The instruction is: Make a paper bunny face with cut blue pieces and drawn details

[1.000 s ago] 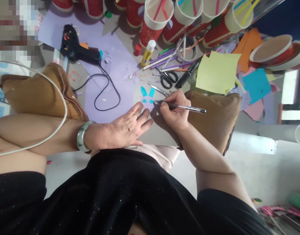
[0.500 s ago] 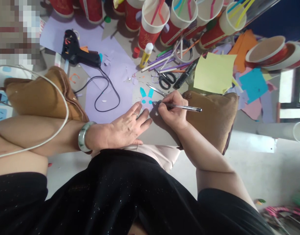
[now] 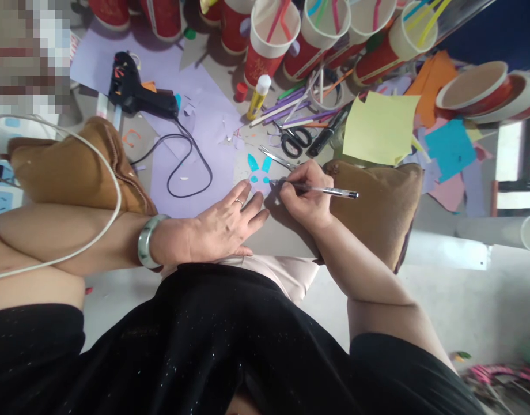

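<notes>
A small purple paper rabbit head [image 3: 260,185] with blue ears and two blue eye dots lies on the grey table. My left hand [image 3: 226,222] rests flat beside it, fingers spread, with fingertips at the paper's lower left edge. Pinched in my right hand [image 3: 307,196] is a pen [image 3: 339,192], its tip close to the right eye dot. Whether the tip touches the paper I cannot tell. Just above my right hand lie black-handled scissors [image 3: 293,144], and a black marker [image 3: 328,134] is beside them.
A black glue gun [image 3: 139,95] with a looping cord lies on purple paper [image 3: 170,178]. Red paper cups [image 3: 269,52] with straws line the back. A glue stick [image 3: 258,97], yellow paper [image 3: 379,129] and brown cushions [image 3: 373,213] flank the work spot.
Both hands, the pen and the paper rabbit head look almost unchanged. Only a very slight shift of the view shows on the right side.
</notes>
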Demonstrator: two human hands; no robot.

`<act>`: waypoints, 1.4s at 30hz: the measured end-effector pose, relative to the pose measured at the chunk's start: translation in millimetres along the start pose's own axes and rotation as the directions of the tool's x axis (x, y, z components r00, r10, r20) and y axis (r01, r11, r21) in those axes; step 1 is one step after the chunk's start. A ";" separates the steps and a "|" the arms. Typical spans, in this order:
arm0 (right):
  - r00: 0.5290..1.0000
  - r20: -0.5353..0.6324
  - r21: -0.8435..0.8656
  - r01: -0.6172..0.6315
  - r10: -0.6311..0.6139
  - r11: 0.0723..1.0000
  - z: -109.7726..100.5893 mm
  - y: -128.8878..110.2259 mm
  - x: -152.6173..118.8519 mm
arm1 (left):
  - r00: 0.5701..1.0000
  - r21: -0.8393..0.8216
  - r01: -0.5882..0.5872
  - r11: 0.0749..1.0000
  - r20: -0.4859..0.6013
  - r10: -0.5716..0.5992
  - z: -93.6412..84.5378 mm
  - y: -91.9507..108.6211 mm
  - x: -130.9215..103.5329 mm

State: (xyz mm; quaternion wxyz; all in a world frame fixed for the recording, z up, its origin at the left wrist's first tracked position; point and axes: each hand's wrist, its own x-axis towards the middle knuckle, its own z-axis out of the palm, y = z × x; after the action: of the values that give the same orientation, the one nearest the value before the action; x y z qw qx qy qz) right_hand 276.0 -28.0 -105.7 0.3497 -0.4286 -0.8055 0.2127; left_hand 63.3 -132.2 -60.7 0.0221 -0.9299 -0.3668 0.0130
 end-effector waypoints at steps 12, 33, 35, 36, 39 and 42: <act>1.000 0.001 0.014 0.006 -0.006 1.000 0.3 2.1 -1.1 | 1.000 0.007 -0.019 1.000 -0.017 0.019 1.3 -1.1 0.4; 0.999 0.033 0.009 -0.003 0.003 1.000 -1.1 -1.0 -1.5 | 1.000 -0.056 -0.017 0.998 -0.023 0.016 6.0 -1.3 0.3; 1.000 0.029 0.012 0.006 -0.006 1.000 -0.9 -1.7 -1.5 | 1.000 -0.055 -0.012 0.998 -0.017 0.011 5.4 -0.9 0.5; 1.000 0.022 0.016 0.018 -0.019 1.000 -0.8 -2.3 -1.4 | 1.000 -0.052 -0.010 0.999 -0.013 0.009 5.0 -0.8 0.7; 0.998 -0.007 0.033 0.062 -0.062 0.998 -0.5 -4.6 -0.7 | 1.000 -0.037 -0.007 0.999 -0.009 0.006 4.0 -0.7 0.8; 0.998 -0.007 0.037 0.068 -0.068 0.997 -0.6 -6.2 -0.3 | 1.000 -0.002 -0.021 1.000 -0.013 0.021 3.9 -0.9 0.6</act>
State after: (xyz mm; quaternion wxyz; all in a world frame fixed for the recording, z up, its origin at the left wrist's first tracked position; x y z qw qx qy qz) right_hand 273.2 -31.6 -101.4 0.3670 -0.3952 -0.8143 0.2145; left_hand 63.0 -130.9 -64.5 0.0234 -0.9338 -0.3570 0.0069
